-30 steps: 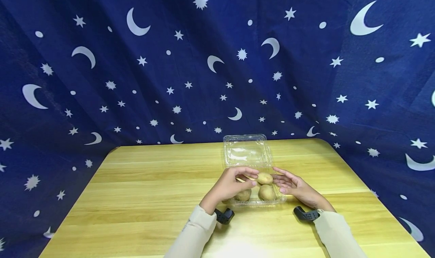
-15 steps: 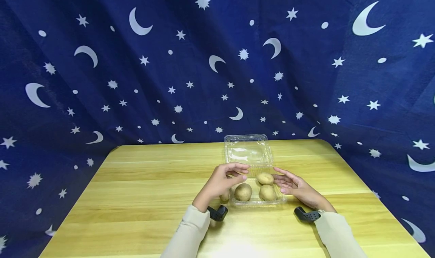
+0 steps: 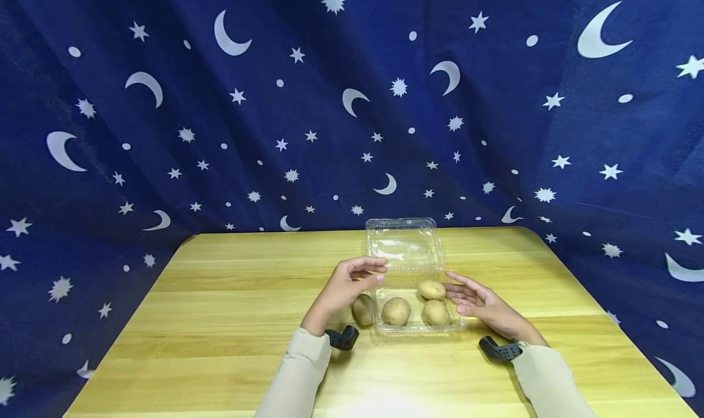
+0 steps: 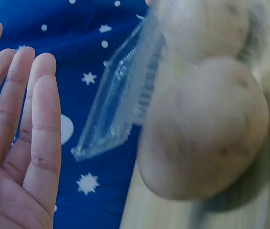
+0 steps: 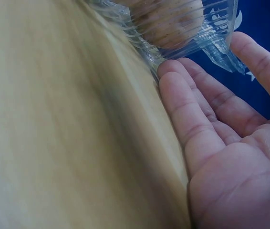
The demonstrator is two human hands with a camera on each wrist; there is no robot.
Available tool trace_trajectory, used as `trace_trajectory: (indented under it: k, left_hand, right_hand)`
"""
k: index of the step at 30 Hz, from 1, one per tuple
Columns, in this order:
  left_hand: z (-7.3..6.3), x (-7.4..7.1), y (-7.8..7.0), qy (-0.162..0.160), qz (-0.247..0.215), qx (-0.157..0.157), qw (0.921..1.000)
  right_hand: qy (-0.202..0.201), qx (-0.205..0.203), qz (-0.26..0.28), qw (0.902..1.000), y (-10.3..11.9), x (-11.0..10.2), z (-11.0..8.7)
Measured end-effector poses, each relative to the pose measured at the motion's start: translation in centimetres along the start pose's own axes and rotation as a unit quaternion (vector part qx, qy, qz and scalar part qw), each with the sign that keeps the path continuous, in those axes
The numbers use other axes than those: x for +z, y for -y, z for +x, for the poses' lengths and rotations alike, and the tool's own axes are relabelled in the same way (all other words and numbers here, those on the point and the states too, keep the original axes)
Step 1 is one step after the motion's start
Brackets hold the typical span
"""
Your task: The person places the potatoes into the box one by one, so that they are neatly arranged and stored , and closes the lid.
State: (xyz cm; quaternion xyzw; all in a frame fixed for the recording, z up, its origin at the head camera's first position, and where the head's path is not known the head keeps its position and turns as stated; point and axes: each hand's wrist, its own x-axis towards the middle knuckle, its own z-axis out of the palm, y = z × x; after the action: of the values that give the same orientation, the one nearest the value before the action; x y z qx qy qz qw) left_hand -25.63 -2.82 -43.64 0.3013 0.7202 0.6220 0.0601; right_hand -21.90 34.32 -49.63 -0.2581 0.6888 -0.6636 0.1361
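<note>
potatoes (image 3: 396, 312) in a clear container (image 3: 404, 247) lie between the two hands (image 3: 342, 288) (image 3: 493, 311), held apart with fingers (image 4: 45, 129) loosely extended.

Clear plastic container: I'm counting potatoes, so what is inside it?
Three potatoes show in the container; the floor under them is covered, and the right hand hides part of the right rim.
</note>
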Motion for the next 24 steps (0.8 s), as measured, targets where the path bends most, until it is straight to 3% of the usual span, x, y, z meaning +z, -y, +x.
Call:
trace_trajectory:
  k: [6, 15, 18, 24]
  left_hand:
    - [-0.2, -0.9, 1.1, -0.011, -0.019, -0.015, 0.9996]
    - [-1.0, -2.4, 2.1, -0.026, -0.045, -0.074, 0.9959]
    - [-1.3, -2.9, 2.6, -0.020, -0.051, -0.090, 0.9944]
    - [-1.7, -3.5, 3.5, -0.003, -0.044, -0.092, 0.9948]
  right_hand:
    - [-0.002, -0.003, -0.005, 1.0000, 0.0, 0.1, 0.1]
    - [-0.001, -0.007, -0.007, 1.0000, -0.1, 0.0, 0.1]
    - [0.001, -0.009, -0.006, 0.9999, -0.1, 0.0, 0.1]
    - [0.003, -0.002, -0.003, 1.0000, -0.1, -0.1, 0.1]
